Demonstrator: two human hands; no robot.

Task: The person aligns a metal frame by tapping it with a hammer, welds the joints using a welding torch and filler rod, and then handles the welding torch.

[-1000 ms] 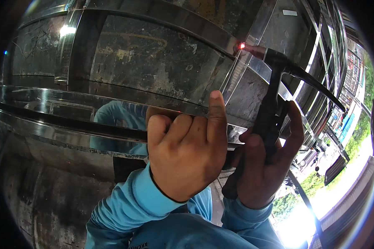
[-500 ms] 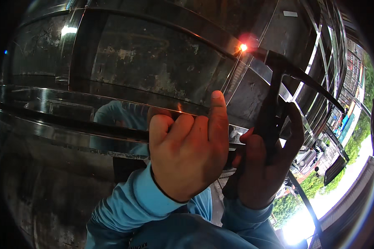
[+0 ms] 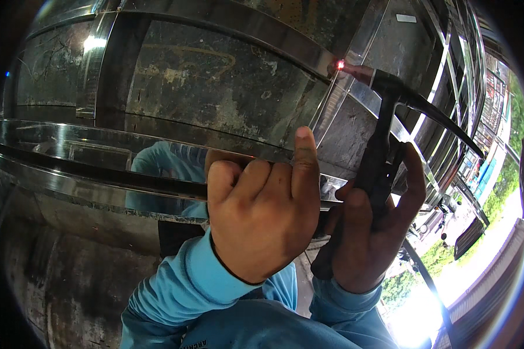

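- A big frame of polished steel bars (image 3: 227,26) fills most of the view, with a worn grey surface behind it. The bars bend because of the lens.
- A wide shiny rail (image 3: 87,180) runs across the middle, from the left edge toward the hands. The blue sleeve of the person is reflected in it.
- The left hand (image 3: 265,224) is in front of this rail, in the centre. Its fingers are curled into a loose fist and pressed together, and one finger stands straight up against the rail. If something is pinched inside the fist, I cannot tell.
- The right hand (image 3: 372,232) is just beside it, on the right. Its fingers are wrapped firmly around the black handle of a welding torch (image 3: 384,145).
- The torch goes up from this hand and its head bends to the left, toward a thin bar of the frame.
- At the tip there is a small red-orange glowing point (image 3: 340,64), touching the steel where two bars meet, in the upper right part.
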